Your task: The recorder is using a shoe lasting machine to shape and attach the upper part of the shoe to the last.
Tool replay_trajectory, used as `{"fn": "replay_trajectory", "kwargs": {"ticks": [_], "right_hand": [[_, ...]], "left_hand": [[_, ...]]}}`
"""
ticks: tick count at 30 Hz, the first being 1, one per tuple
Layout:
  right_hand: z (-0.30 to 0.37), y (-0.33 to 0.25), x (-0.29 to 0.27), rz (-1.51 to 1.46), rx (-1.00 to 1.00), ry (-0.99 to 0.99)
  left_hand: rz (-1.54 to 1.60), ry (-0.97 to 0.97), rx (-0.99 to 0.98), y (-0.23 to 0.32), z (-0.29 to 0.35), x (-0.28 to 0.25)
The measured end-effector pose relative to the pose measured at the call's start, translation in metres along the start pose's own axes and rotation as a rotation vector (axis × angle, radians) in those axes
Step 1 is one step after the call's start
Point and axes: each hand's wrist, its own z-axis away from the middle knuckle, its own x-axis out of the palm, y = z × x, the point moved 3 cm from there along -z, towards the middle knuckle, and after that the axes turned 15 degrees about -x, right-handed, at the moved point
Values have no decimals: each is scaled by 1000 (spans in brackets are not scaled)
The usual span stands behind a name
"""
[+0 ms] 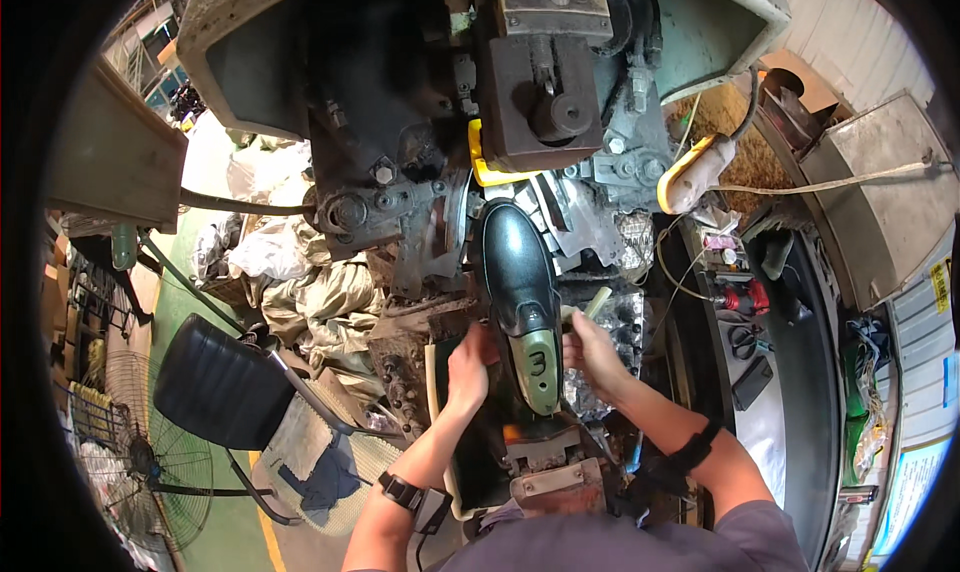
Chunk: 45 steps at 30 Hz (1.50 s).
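Observation:
A glossy dark shoe upper [518,257] stretched over a green shoe last [540,367] stands in the middle of the machine, toe pointing away from me. The last's heel end lies bare toward me, with a dark mark on it. My left hand [468,370] is close along the left side of the last; its fingertips are in shadow and partly hidden. On the other side, my right hand [597,360] has its fingers closed beside the last. A pale green stick [597,302] juts out from its thumb and fingers.
Ahead rises a greasy machine head [545,102] with a yellow guard [490,167] above the toe. Metal side plates [430,242] flank the shoe. At right, a bench holds scissors [743,341] and a phone-like black slab [752,383]. A black chair [215,382] and fan [145,462] stand left.

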Motion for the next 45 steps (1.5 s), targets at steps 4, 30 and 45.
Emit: {"fn": "replay_trajectory", "kwargs": {"ticks": [4,30,45], "right_hand": [[30,-18,-44,138,-151,-36],[130,-52,-65,180,-757,271],[244,-69,25,698,-1324,-268]], "left_hand": [[-1063,92,275,-55,19,-15],[-393,5,83,-28,167,-139],[774,-516,117,112,181,-59]]}}
